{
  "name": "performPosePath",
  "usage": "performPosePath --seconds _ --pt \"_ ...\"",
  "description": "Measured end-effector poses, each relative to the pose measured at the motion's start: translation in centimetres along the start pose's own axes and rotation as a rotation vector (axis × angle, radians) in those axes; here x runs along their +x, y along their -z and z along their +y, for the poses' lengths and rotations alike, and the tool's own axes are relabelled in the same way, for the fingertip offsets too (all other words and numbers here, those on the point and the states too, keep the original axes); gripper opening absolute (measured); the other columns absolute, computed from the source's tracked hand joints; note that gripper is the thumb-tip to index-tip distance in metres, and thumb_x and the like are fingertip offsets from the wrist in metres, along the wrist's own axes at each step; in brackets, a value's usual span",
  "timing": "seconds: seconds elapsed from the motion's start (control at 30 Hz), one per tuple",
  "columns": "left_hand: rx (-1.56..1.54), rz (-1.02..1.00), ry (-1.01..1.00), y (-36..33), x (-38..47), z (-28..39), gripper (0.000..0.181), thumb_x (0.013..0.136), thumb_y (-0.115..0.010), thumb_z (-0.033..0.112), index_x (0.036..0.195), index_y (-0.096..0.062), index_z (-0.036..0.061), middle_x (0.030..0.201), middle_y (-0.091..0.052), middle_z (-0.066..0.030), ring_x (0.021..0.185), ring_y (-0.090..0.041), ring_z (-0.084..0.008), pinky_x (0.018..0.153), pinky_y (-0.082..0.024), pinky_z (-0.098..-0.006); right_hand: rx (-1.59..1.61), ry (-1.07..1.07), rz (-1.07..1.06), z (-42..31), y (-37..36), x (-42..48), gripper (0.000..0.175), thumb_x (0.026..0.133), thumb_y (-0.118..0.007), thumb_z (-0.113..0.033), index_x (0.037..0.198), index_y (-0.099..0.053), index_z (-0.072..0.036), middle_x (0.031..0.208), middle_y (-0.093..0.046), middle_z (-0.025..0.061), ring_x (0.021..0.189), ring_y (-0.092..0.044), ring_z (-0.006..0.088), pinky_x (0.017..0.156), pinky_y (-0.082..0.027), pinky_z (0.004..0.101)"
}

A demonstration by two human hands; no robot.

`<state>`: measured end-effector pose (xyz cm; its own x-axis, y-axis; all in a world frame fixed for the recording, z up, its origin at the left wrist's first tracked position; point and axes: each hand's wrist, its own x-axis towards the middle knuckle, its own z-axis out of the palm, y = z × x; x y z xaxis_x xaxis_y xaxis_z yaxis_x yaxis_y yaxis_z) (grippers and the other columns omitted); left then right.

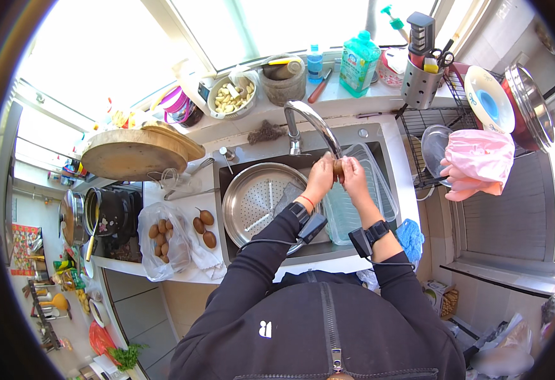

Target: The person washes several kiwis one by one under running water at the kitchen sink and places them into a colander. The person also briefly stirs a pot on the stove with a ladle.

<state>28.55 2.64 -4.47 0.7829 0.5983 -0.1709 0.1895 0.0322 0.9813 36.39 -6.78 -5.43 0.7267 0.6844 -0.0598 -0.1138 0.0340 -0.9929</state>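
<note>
Over the sink, my left hand (321, 176) and my right hand (354, 175) meet under the end of the curved chrome faucet (316, 118). Between them they grip a small brown, round fruit (338, 170), partly hidden by the fingers. Below my left hand lies a perforated steel steamer pan (253, 204) with a grey cloth (291, 195) in it. A clear plastic basket (377, 190) stands under my right hand. Several brown fruits (209, 239) rest on the counter left of the sink, beside a clear plastic bag (173, 259) holding more of them.
Round wooden cutting boards (135, 154) stand at the back left. Along the windowsill are a bowl of peeled cloves (232, 100), a stone mortar (282, 88), a green bottle (359, 64) and a steel utensil holder (420, 83). Pink gloves (479, 152) hang over the rack at right; a blue cloth (408, 239) is near the sink's front-right corner.
</note>
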Motion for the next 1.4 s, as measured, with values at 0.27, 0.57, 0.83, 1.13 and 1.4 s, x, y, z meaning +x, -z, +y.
performPosePath --seconds 0.27,0.57,0.83,1.13,1.4 --pt "0.427 0.176 -0.406 -0.2 -1.4 -0.6 0.042 0.099 -0.046 0.041 0.096 -0.057 0.0006 0.076 -0.065 -0.0139 0.064 -0.062 -0.0333 0.060 -0.048 -0.0388 0.035 -0.157 0.058 -1.6 0.0 0.6 0.026 0.102 -0.046 -0.027 0.084 -0.052 -0.010 0.058 -0.046 -0.0033 0.044 -0.039 0.0051 0.040 -0.030 0.0215" --pt "-0.314 -0.026 0.144 -0.1 -1.1 -0.6 0.053 0.101 -0.032 0.053 0.090 -0.057 0.0078 0.064 -0.050 0.0003 0.049 -0.044 -0.0074 0.043 -0.035 -0.0218 -0.346 0.272 0.099 0.8 0.9 1.1 0.018 0.100 -0.052 -0.022 0.098 -0.059 -0.006 0.070 -0.056 -0.0008 0.058 -0.049 0.0062 0.054 -0.041 0.0216" --pt "-0.642 -0.216 0.210 0.3 -1.6 -0.9 0.048 0.101 -0.034 0.053 0.096 -0.058 0.0114 0.076 -0.054 0.0020 0.059 -0.045 -0.0085 0.051 -0.039 -0.0235 0.136 -0.170 -0.227 0.2 0.5 0.6 0.029 0.093 -0.063 -0.025 0.113 -0.062 -0.003 0.085 -0.066 0.0018 0.071 -0.060 0.0088 0.056 -0.046 0.0227" --pt "-0.960 -0.193 0.192 0.5 -1.9 0.8 0.040 0.099 -0.043 0.048 0.101 -0.060 0.0122 0.086 -0.062 0.0030 0.073 -0.054 -0.0098 0.064 -0.044 -0.0256 0.441 -0.089 -0.101 -1.4 0.3 -0.2 0.020 0.082 -0.072 -0.003 0.101 -0.068 -0.002 0.111 -0.067 0.0074 0.084 -0.063 0.0110 0.061 -0.051 0.0232" --pt "-0.842 -0.096 0.291 0.8 -2.1 1.1 0.036 0.099 -0.046 0.046 0.102 -0.058 0.0127 0.086 -0.062 0.0019 0.073 -0.055 -0.0087 0.062 -0.044 -0.0249 0.346 -0.139 0.058 -1.4 0.7 -0.5 0.024 0.092 -0.065 -0.022 0.109 -0.065 -0.005 0.117 -0.063 0.0074 0.090 -0.060 0.0103 0.077 -0.049 0.0234"
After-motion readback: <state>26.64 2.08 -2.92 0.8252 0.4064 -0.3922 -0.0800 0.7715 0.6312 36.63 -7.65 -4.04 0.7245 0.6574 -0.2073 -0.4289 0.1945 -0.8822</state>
